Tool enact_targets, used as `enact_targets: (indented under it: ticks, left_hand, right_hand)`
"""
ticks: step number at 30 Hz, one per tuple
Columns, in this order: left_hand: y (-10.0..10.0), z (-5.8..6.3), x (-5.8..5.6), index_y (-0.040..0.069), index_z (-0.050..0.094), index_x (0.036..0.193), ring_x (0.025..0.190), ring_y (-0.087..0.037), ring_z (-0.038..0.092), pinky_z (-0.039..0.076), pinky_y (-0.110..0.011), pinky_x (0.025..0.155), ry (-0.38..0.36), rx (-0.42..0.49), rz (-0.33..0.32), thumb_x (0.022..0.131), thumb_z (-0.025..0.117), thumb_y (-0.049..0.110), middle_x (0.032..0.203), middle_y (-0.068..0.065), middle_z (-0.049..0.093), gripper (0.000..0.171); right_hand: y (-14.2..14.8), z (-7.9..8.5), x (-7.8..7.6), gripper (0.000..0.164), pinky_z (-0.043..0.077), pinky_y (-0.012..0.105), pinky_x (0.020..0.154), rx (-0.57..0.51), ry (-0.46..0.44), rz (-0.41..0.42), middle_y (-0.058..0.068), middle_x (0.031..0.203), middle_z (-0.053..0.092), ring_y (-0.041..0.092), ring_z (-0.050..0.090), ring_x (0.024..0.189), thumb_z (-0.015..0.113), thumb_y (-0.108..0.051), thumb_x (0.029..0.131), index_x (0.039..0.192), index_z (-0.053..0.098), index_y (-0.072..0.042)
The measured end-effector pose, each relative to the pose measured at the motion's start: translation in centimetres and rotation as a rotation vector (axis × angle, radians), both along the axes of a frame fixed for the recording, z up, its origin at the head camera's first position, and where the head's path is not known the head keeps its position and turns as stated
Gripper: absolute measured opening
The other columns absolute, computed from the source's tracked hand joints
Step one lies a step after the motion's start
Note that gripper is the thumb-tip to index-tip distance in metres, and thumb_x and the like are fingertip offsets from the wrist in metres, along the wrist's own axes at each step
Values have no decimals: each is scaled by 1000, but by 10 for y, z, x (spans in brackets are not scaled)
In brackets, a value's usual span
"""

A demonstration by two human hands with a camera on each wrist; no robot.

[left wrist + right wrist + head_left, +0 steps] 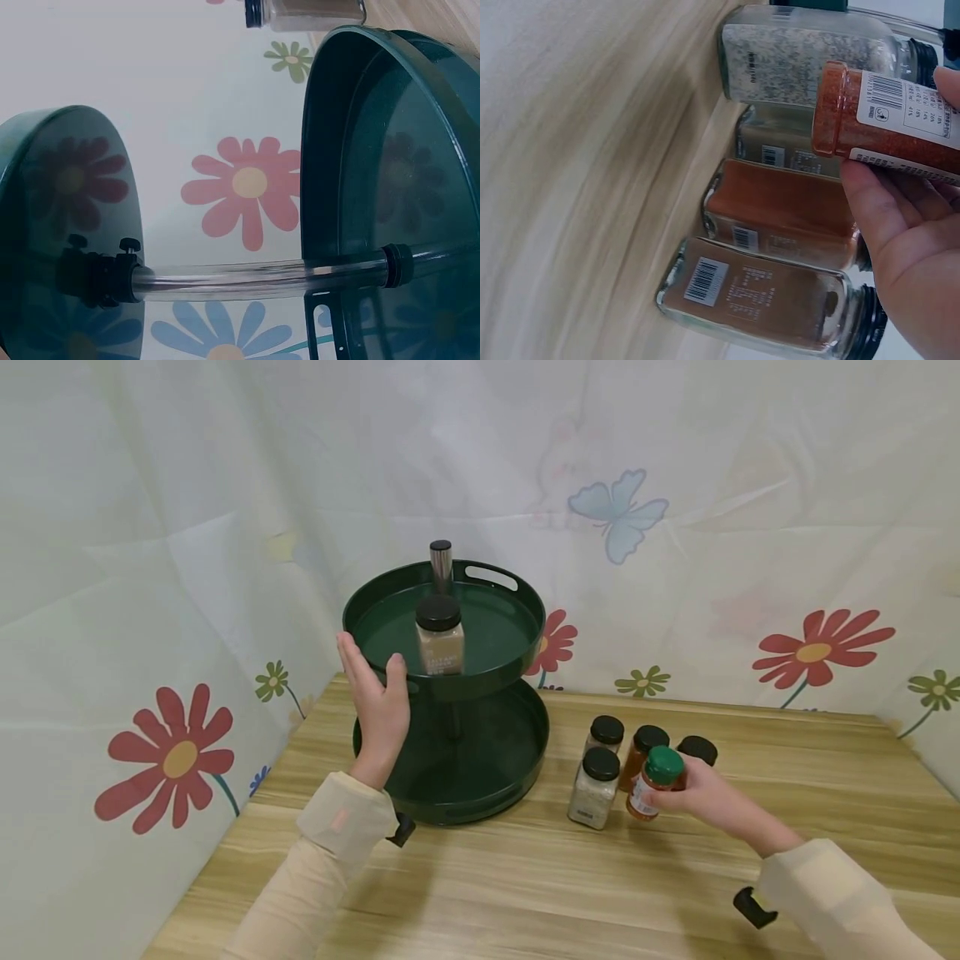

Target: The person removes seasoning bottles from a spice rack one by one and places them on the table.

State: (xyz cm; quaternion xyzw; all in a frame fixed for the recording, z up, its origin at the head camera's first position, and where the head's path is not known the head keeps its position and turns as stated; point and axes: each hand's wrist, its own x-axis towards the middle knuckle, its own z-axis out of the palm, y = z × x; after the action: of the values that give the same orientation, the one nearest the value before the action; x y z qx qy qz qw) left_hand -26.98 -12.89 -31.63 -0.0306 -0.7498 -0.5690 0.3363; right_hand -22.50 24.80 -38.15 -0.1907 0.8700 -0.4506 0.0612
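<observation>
A dark green two-tier round rack [487, 685] stands on the table. Straight-fingered, my left hand [382, 714] is at the left edge of its upper tray, thumb raised by the rim. On that tray is a square black-lidded spice jar [441, 647], in front of the metal post [442, 572]. My right hand [701, 797] grips a green-lidded spice jar [642, 797] of red-orange powder; its white label [907, 109] shows in the right wrist view. Beside it are several black-lidded jars, among them a pale, speckled one [592, 797] and a reddish-brown one [780, 206].
The wooden table [525, 893] backs onto a floral curtain [675, 577], which also hangs along the left side. The jars form a cluster to the right of the rack. The lower tray [457, 806] sits beneath the upper one.
</observation>
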Motion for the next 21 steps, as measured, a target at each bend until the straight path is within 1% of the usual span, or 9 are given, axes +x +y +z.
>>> enact_targets:
  ticks: [6,13,21]
  left_hand:
    - [0,0,0,10,-3,144,136,-13,-6,4,-43,110,0,0,-1,93,39,33,152,-7,-7,70]
    - [0,0,0,8,-3,144,136,-14,-6,4,-43,110,-1,-3,0,92,38,38,152,-7,-7,72]
    - [0,0,1,7,-2,144,136,-14,-5,5,-43,110,4,-7,3,93,38,37,152,-8,-6,72]
  right_hand:
    - [-1,-9,-4,42,50,37,71,2,-10,28,17,101,61,20,59,87,64,-16,81,112,48,8]
    - [-1,-16,-7,40,49,38,71,18,-20,0,13,97,61,21,58,86,66,-17,79,109,50,4]
    - [-3,-22,-10,43,49,39,73,24,-9,-7,16,99,61,22,57,88,67,-15,78,110,49,8]
